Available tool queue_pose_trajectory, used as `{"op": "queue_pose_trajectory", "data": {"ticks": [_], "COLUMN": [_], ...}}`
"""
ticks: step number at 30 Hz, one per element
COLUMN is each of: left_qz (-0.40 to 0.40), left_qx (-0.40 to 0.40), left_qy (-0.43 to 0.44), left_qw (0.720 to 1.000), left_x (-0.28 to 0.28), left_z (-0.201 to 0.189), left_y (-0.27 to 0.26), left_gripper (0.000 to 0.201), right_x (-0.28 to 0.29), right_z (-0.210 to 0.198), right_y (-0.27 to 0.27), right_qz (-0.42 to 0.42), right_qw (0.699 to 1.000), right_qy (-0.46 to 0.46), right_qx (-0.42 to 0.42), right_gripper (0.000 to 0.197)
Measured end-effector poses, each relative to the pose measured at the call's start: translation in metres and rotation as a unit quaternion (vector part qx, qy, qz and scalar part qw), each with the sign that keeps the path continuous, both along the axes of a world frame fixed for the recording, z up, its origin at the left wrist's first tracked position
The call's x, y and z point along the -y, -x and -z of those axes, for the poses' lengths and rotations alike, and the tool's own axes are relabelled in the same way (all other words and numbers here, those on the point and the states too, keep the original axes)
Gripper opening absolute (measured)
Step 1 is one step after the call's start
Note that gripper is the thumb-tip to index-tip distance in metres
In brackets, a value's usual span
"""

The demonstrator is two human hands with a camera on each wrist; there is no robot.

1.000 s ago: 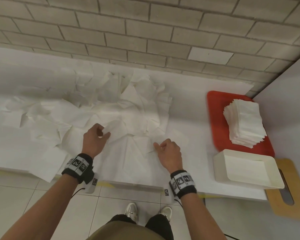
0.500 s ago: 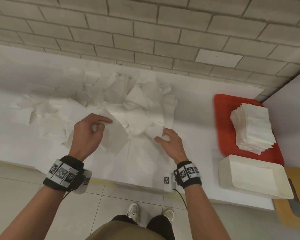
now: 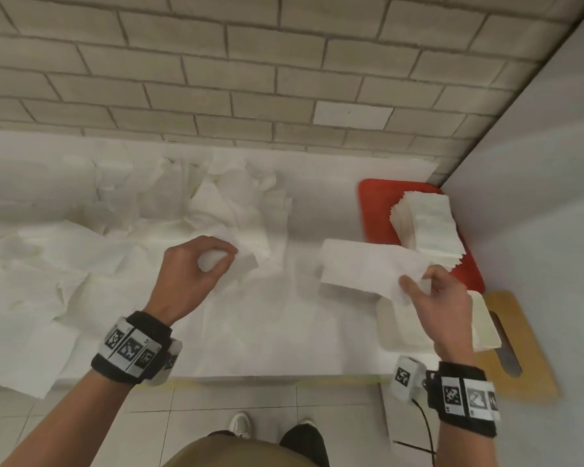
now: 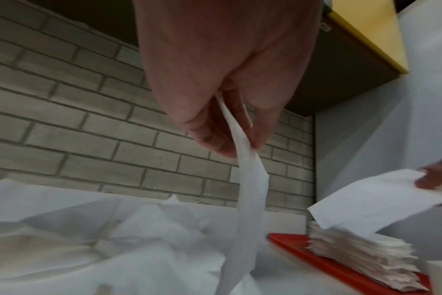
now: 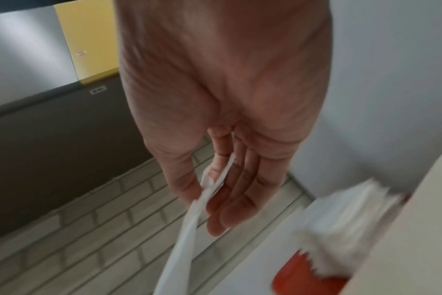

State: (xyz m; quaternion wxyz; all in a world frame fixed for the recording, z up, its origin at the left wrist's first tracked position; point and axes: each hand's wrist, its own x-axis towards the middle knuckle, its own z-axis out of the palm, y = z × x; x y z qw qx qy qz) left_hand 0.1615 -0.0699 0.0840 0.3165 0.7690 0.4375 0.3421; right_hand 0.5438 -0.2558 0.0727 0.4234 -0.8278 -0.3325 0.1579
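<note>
Head view has the person standing at a white table (image 3: 284, 332) set against a brick wall (image 3: 250, 79). The left hand (image 3: 196, 274) is curled, thumb and fingertips pinching the top edge of a loose sheet (image 3: 241, 261). The left wrist view shows this sheet hanging limp over the heap of crumpled napkins (image 3: 132, 224) that covers the table's left half. The right hand (image 3: 442, 298) pinches one corner of a folded napkin (image 3: 361, 267) between thumb and fingers, the remaining fingers fairly straight. That napkin is held roughly flat in the air, off the table, just left of the stack of folded napkins (image 3: 429, 227) sitting on a red tray (image 3: 371, 203) in the far right corner. Below the right hand stands a white bin (image 3: 390, 328), just in front of the tray, with a wooden board (image 3: 526, 348) to its right.
</note>
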Motion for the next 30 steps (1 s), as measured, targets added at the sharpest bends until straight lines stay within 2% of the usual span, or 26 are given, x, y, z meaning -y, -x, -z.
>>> {"op": "queue_pose_trajectory", "data": {"ticks": [3,5,9,16,19,21,23,25,26,27,28,30], "left_qz": [0.038,0.057,0.102,0.175,0.175,0.169,0.181,0.209,0.228,0.247,0.264,0.275], "left_qx": [0.006,0.001,0.000,0.014,0.018,0.013,0.004,0.001,0.002,0.006,0.015,0.050], "left_qy": [-0.005,-0.003,-0.002,-0.010,-0.016,-0.004,0.007,0.015,0.024,0.035,0.045,0.060], "left_qw": [0.999,0.998,0.995,0.984,0.984,0.985,0.983,0.978,0.973,0.968,0.963,0.958], "left_x": [0.009,0.016,0.038,0.077,0.090,0.098,0.106,0.116,0.120,0.124,0.129,0.137], "left_z": [-0.009,-0.013,-0.025,-0.041,-0.037,-0.033,-0.031,-0.035,-0.038,-0.043,-0.047,-0.051], "left_y": [-0.041,-0.071,-0.132,-0.211,-0.231,-0.243,-0.251,-0.262,-0.268,-0.276,-0.284,-0.298], "left_gripper": [0.011,0.010,0.010,0.008,0.010,0.010,0.011,0.011,0.011,0.011,0.011,0.012], "right_x": [0.044,0.062,0.075,0.064,0.065,0.066,0.073,0.082,0.084,0.083,0.081,0.074], "right_z": [0.010,0.025,0.051,0.052,0.048,0.047,0.042,0.024,0.010,-0.008,-0.022,-0.031], "right_y": [-0.048,-0.079,-0.126,-0.163,-0.168,-0.163,-0.156,-0.151,-0.143,-0.131,-0.119,-0.109], "right_qz": [0.062,0.063,0.033,-0.091,-0.111,-0.135,-0.119,-0.085,-0.103,-0.145,-0.199,-0.263], "right_qw": [0.994,0.984,0.964,0.921,0.920,0.916,0.930,0.973,0.987,0.989,0.976,0.952], "right_qy": [0.086,0.162,0.258,0.361,0.358,0.362,0.327,0.172,0.076,-0.010,-0.066,-0.069], "right_qx": [0.035,0.047,0.064,0.113,0.113,0.112,0.118,0.128,0.098,0.030,-0.056,-0.144], "right_gripper": [0.023,0.025,0.023,0.015,0.013,0.019,0.031,0.041,0.045,0.050,0.056,0.061]}}
